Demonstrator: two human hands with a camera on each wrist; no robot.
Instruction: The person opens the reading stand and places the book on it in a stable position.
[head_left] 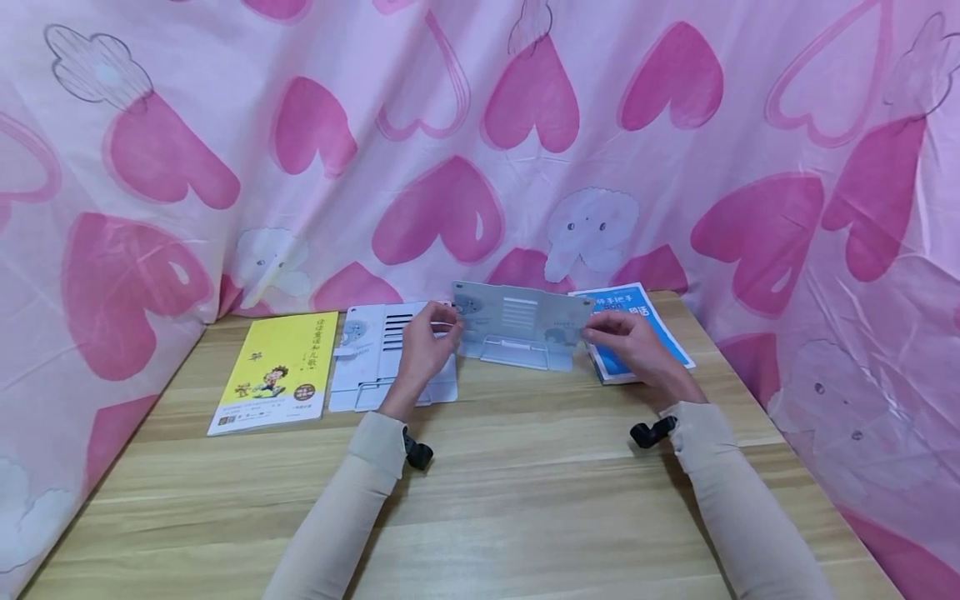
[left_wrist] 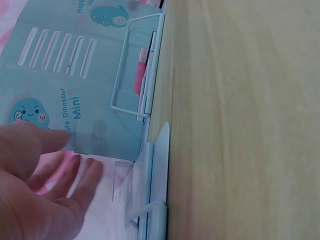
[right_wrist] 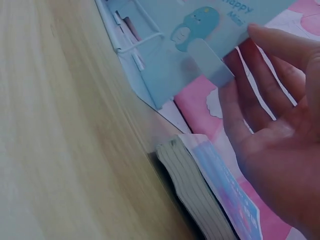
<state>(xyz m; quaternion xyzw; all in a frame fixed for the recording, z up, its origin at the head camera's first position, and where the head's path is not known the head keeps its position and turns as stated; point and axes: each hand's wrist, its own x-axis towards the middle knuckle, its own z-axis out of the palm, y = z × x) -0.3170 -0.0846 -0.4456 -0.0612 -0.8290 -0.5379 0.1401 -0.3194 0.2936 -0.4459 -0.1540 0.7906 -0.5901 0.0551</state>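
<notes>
A pale blue book stand (head_left: pixel 517 321) with dinosaur prints and a row of slots stands upright at the back of the table, its wire page holder folded out at its foot. My left hand (head_left: pixel 431 342) is at its left edge, thumb on the front face; in the left wrist view the other fingers (left_wrist: pixel 90 175) show beyond the edge. At the opposite edge my right hand (head_left: pixel 628 340) pinches the panel by its small side flap (right_wrist: pixel 210 62), thumb in front and fingers partly hidden behind.
A second, similar book stand (head_left: pixel 363 354) lies flat behind my left wrist. Left of it lies a yellow book (head_left: pixel 281 367). A thick blue-covered book (head_left: pixel 652 321) lies under my right hand. A pink heart-patterned curtain (head_left: pixel 450 208) hangs along the table's back edge.
</notes>
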